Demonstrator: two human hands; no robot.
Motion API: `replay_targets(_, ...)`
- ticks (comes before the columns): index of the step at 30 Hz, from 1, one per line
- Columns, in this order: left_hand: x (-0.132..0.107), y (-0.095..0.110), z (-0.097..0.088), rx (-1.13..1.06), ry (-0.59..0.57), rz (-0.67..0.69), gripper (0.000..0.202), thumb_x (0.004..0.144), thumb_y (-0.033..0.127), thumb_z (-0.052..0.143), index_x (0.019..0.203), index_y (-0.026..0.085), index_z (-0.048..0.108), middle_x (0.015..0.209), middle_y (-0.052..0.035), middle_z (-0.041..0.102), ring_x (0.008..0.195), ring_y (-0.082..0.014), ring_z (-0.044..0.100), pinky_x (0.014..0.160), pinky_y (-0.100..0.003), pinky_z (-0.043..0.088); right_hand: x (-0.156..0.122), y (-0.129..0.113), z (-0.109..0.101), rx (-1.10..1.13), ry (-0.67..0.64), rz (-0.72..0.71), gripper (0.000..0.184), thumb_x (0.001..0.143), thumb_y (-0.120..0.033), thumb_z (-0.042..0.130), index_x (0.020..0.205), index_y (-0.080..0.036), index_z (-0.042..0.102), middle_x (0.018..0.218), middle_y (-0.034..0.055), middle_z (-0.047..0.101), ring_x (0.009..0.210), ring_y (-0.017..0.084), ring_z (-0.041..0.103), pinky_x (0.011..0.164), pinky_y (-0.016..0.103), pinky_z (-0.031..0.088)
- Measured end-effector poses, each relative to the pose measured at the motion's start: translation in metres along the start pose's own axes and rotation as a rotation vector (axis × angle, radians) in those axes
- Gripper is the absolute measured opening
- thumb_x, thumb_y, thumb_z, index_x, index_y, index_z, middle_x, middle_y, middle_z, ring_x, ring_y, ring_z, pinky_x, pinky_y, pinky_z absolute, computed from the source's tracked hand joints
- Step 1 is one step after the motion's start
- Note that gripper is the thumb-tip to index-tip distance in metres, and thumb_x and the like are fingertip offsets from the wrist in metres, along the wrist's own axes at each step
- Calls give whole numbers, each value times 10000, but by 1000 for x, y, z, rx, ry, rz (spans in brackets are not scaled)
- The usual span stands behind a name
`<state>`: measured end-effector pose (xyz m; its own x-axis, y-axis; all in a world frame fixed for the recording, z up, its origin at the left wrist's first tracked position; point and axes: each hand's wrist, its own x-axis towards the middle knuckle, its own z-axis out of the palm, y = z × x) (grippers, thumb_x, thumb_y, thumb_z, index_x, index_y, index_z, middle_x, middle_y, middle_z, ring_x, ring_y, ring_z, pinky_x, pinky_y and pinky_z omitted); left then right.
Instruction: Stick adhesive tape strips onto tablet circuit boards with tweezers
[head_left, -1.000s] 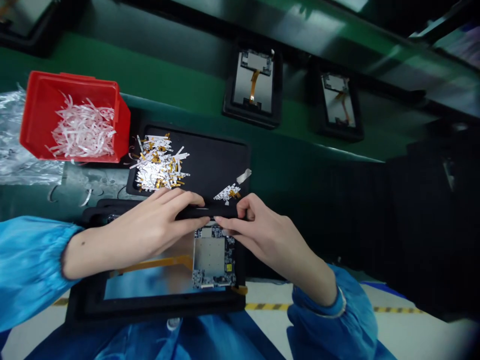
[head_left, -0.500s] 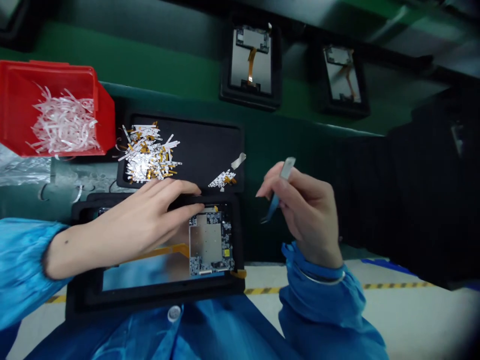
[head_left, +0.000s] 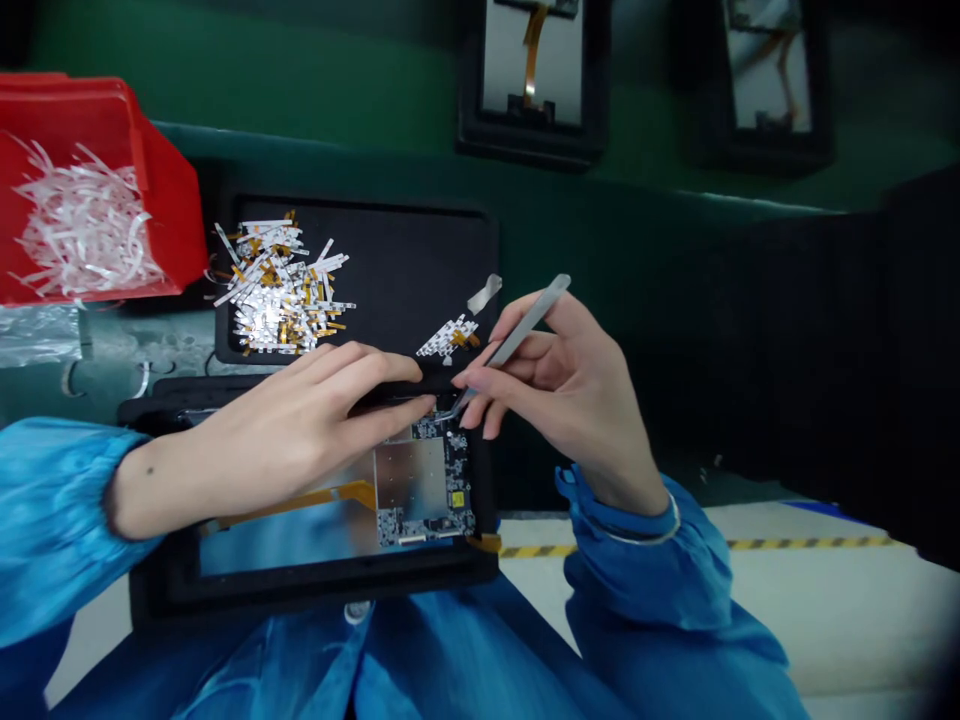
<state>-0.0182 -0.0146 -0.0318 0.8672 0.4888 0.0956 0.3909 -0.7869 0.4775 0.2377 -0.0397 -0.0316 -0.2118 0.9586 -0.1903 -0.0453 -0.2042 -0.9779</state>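
A tablet screen assembly with a green-and-silver circuit board (head_left: 411,480) and an orange flex cable (head_left: 315,500) lies in a black foam tray (head_left: 315,590) close to my body. My left hand (head_left: 300,420) reaches across it, fingers stretched out and apart, two fingertips resting at the board's upper edge. What lies under those fingertips is hidden. My right hand (head_left: 570,390) grips a pair of tweezers (head_left: 525,325), its tips down at the upper edge of the board beside my left fingertips. Whether the tips pinch anything is too small to tell.
Beyond the tablet, a black tray (head_left: 412,255) holds a heap of white-and-amber strips (head_left: 281,290) and a smaller bunch (head_left: 448,338). A red bin (head_left: 169,210) of white peeled strips stands left. Two more screen assemblies in black trays (head_left: 532,145) sit at the back.
My right hand has moved left with the tweezers, from beside the tray to the board's upper edge. My left hand keeps its place on the tablet. The view has shifted slightly downward.
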Motion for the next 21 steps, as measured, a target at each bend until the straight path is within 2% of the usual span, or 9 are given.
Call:
replay_targets(4,-2,-1,2,-69,32,-22,420,1110,336,341,1452,335,585,1319,-71,645,1110,-246,638,962,-363,521,1,0,0,24,28,1,306,876,-233,797,942,-254,498,710,-96,689,558,144,751,438,202,607)
replay_targets(7,1,0,-2,-75,-24,-58,428,1116,371,303,1403,338,619,1295,-61,655,1085,-237,644,925,-354,530,1,-2,0,8,37,10,311,860,-257,819,924,-253,514,693,-97,688,570,145,753,452,206,610)
replay_targets(10,8,3,-7,-22,-58,-61,445,1116,380,269,1323,309,657,1259,-64,652,1053,-230,641,873,-344,538,1,-3,0,-4,27,17,313,852,-300,832,909,-253,528,663,-103,674,580,153,758,485,224,624)
replay_targets(13,18,4,-8,84,-2,0,365,1099,333,341,1209,234,674,1223,-96,616,1072,-249,622,858,-357,544,1,-2,-1,0,26,20,312,859,-307,831,919,-255,530,659,-112,677,566,149,753,501,231,626)
replay_targets(17,33,5,-2,114,49,35,311,1087,332,374,1034,160,628,1097,-93,567,951,-220,612,788,-346,560,0,2,0,9,83,-12,322,862,-303,842,935,-260,531,694,-111,704,559,138,747,506,225,629)
replay_targets(21,41,9,-5,123,96,31,234,1058,192,364,998,142,585,1030,-65,538,897,-181,587,758,-328,547,-2,3,1,27,99,-48,376,800,-260,903,928,-249,549,732,-78,735,555,146,744,492,227,637)
